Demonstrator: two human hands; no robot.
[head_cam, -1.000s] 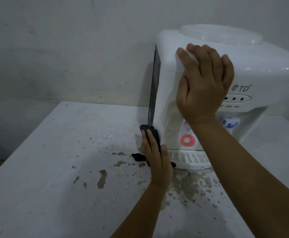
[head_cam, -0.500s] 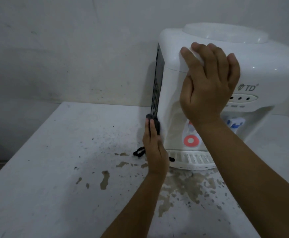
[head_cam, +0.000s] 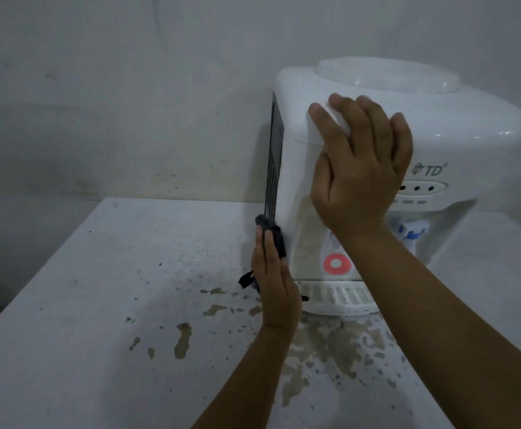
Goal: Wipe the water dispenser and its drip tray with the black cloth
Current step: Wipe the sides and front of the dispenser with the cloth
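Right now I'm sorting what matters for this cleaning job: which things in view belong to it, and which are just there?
Part of the job:
water dispenser
drip tray
black cloth, pressed to the dispenser's side by the left hand
right hand, steadying the dispenser's front corner

Just there:
stained white table
wall

Two bare forearms, no sleeves, left grip [head_cam: 273, 286], right grip [head_cam: 358, 168]

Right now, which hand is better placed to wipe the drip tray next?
The left hand: it holds the black cloth just beside the drip tray. The right hand is bracing the water dispenser.
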